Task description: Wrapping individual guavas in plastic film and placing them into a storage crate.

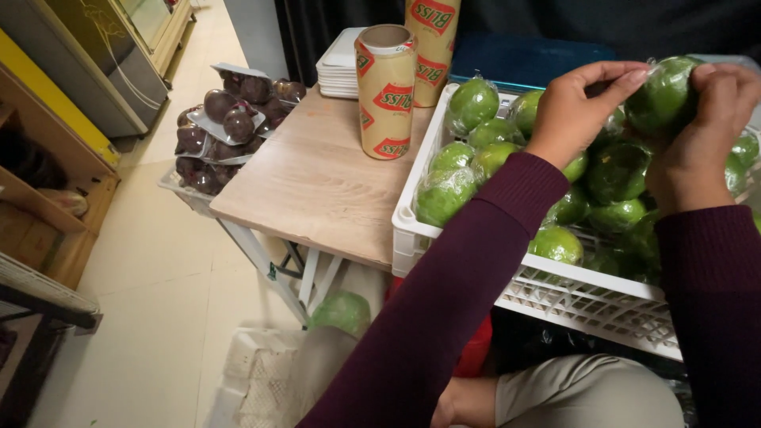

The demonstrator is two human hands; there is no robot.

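Hands: left hand (572, 107), right hand (709, 131) pinch round film-wrapped green fruit (662, 97) | slatted white crate (587, 305)

Bare table (317, 186) left of the white crate (412, 230) is open for hands, w/ film rolls (386, 91) and stacked trays (341, 67) blocking the far edge, wrapped fruit (476, 103) filling the crate.

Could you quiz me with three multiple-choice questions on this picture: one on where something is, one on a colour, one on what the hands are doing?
1. Where do the two rolls of film stand?
A. on the wooden table
B. in the crate
C. on the floor

2. What colour is the fruit in the white crate?
A. red
B. green
C. yellow

3. The wrapped fruit is:
A. lying on the table
B. held by one hand
C. held by left hand and right hand

Answers: A, both rolls stand upright on the tabletop; B, the crate's fruit is green; C, both hands grip it.
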